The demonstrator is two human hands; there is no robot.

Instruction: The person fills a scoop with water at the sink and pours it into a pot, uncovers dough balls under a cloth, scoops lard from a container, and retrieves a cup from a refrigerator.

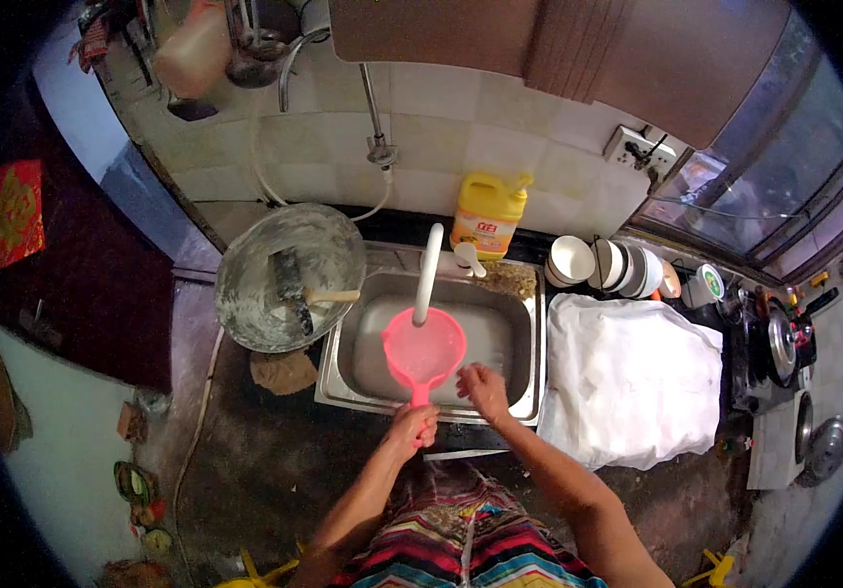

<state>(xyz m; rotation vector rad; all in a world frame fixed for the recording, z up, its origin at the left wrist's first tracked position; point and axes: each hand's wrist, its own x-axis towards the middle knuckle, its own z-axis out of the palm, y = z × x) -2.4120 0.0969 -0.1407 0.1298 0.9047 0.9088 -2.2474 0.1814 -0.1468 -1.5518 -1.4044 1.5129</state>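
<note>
A person in a striped, many-coloured garment (470, 544) stands at the near edge of a metal sink (531, 387). The left hand (411, 429) is closed around the handle of a pink dipper (426, 348), whose bowl is over the sink, a little left of the middle, while the handle reaches out across the near edge. The right hand (483, 390) is open, its fingers loosely bent, just right of the dipper and above that same near edge. The end of a white faucet (428, 269) comes down over the far part of the dipper's bowl; whether water is running cannot be made out.

Behind the sink's far edge stands a yellow bottle (488, 218), upright. A wide metal basin (245, 284) overlaps the sink's far left corner, with a dark, wooden-handled tool (294, 284) inside. Beyond the far right corner, white bowls (571, 262) sit tilted in a row. A white covering (637, 377) spreads over the surface along the sink's right edge.
</note>
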